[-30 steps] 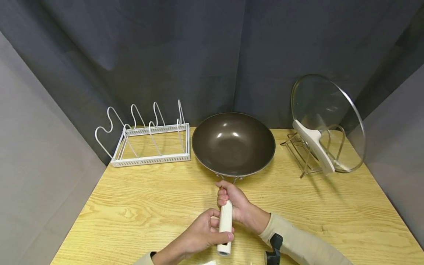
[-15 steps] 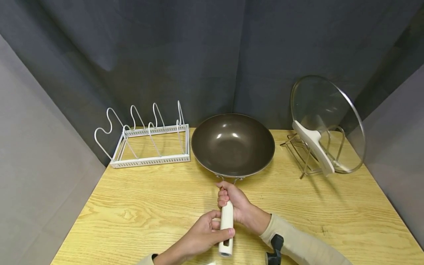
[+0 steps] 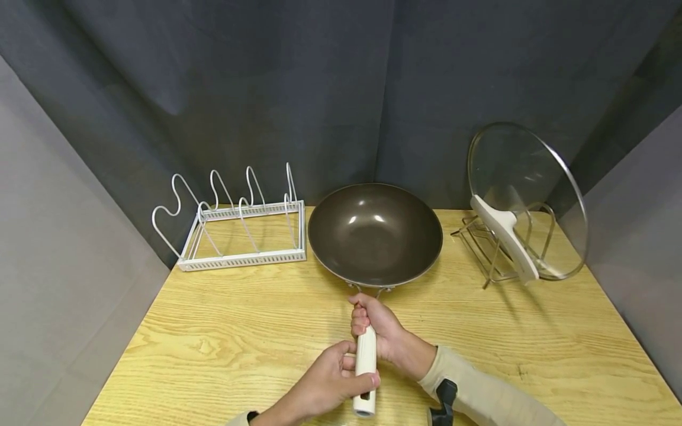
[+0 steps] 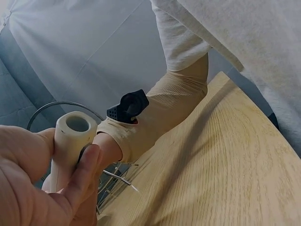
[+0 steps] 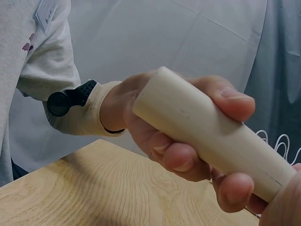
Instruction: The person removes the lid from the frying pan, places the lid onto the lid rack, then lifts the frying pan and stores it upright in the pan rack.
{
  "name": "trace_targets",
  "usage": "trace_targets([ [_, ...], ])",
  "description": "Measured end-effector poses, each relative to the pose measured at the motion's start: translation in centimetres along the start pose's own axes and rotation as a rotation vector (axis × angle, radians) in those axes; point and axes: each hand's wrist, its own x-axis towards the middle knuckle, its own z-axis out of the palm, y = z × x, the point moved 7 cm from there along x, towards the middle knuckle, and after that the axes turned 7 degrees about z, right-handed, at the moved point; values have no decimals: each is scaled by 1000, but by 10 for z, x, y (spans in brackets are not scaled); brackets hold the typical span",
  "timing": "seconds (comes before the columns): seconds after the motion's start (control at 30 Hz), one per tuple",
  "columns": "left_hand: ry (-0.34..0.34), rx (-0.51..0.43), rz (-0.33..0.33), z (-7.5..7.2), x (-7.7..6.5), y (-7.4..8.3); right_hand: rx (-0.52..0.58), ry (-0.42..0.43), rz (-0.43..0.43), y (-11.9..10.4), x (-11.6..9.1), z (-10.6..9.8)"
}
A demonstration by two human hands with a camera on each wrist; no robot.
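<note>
Reaching both arms inward over the table [image 3: 213,337], well short of its far edge. Holding right hand [image 3: 377,328] farther forward; gripping from the right, fingers [image 3: 359,322] curled round, tips showing on left side, thumb [image 3: 360,299] foremost. Angling right forearm [image 3: 479,384] diagonally in from the right, sleeved to the wrist [image 3: 419,353]; bending right elbow [image 4: 200,84], seen in left wrist view. Holding left hand [image 3: 331,381] closer to body, just beside right hand; gripping from the left, left thumb [image 5: 235,102] over top, fingers bent underneath. Showing left wrist [image 3: 277,411] bare above cuff, rest of left arm mostly cut off in head view.
</note>
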Motion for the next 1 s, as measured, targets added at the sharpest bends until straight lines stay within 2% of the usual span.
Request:
trace_targets([
  [0.43,0,32,36,2,-6,-1,-2,-22,17,5,0,2],
  [0.8,5,51,122,4,-8,3,1,-38,22,7,-3,5],
  [1.0,25,62,136,2,-9,5,22,-50,25,7,-5,7],
])
